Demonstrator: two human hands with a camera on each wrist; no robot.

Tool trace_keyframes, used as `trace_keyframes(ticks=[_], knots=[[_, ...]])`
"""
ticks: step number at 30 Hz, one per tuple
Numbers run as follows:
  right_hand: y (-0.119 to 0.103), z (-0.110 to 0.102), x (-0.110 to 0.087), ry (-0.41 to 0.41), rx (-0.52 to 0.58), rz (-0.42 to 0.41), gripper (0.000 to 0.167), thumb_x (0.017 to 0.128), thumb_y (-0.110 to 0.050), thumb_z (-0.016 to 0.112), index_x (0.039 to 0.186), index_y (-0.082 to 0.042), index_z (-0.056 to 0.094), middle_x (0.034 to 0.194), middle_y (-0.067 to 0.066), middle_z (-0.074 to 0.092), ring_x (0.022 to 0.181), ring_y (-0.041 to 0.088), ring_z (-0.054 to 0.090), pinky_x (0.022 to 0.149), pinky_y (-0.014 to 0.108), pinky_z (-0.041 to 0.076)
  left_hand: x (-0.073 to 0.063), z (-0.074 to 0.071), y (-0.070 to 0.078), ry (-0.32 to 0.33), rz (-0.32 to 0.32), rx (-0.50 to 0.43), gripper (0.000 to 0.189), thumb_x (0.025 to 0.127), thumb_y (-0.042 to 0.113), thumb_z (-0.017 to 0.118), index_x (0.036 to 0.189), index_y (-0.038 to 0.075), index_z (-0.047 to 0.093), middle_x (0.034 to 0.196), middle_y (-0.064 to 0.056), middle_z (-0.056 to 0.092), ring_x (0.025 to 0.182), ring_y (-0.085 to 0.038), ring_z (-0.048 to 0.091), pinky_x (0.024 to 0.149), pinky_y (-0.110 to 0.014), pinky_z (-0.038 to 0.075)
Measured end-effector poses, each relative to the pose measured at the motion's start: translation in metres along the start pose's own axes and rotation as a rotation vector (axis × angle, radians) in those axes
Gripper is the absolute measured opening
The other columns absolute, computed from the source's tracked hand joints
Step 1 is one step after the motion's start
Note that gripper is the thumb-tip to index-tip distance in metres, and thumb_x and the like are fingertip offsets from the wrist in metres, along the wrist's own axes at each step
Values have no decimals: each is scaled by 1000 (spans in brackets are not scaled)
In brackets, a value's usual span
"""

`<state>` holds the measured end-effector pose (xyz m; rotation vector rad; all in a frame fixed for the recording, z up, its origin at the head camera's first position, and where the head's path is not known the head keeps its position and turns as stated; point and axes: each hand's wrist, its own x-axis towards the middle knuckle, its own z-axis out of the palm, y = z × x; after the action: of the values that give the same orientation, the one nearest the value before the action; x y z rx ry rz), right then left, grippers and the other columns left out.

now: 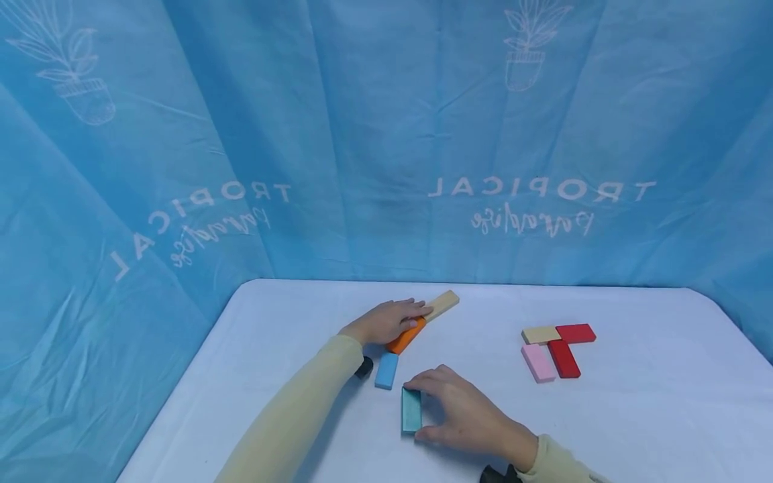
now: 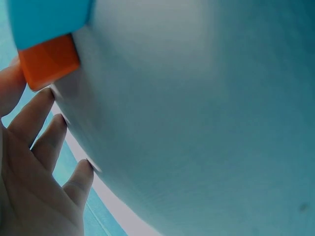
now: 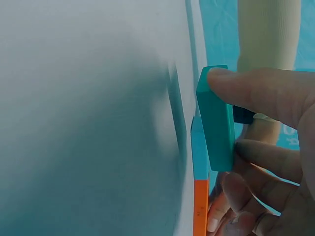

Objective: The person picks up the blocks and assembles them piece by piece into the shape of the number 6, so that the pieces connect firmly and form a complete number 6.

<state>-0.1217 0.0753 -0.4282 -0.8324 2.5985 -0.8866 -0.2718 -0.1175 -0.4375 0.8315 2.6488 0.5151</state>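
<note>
My right hand (image 1: 465, 412) pinches a teal block (image 1: 411, 410) by its two ends, thumb on the near end and fingers on the far end. In the right wrist view the teal block (image 3: 215, 120) stands off the white tabletop, with a shadow beside it. My left hand (image 1: 386, 323) lies over a slanting row of blocks, fingers stretched out. Its fingertips are at the joint of an orange block (image 1: 406, 337) and a plain wooden block (image 1: 443, 304). A light blue block (image 1: 386, 371) touches the orange block's near end. Spread fingers show beside the orange block (image 2: 49, 61) in the left wrist view.
On the right of the white table (image 1: 652, 416) lie a second wooden block (image 1: 540, 335), a red block (image 1: 576, 333), another red block (image 1: 564, 359) and a pink block (image 1: 537, 363), set close together. A blue printed curtain (image 1: 386, 134) hangs behind the table and along its left side.
</note>
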Motion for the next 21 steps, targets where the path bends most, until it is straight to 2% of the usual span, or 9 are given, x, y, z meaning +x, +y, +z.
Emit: trace_keyframes(ticks=[21], knots=[[0,9,20,-64,-67,-145,58,81,-36,85,134,-21,66,133,-13,62,122,9,51,103,33,49,-1,-2,2,-4,4,0,47,109,28,46,155,33,41,161,5,36,150,-22,27,121,-50,22]])
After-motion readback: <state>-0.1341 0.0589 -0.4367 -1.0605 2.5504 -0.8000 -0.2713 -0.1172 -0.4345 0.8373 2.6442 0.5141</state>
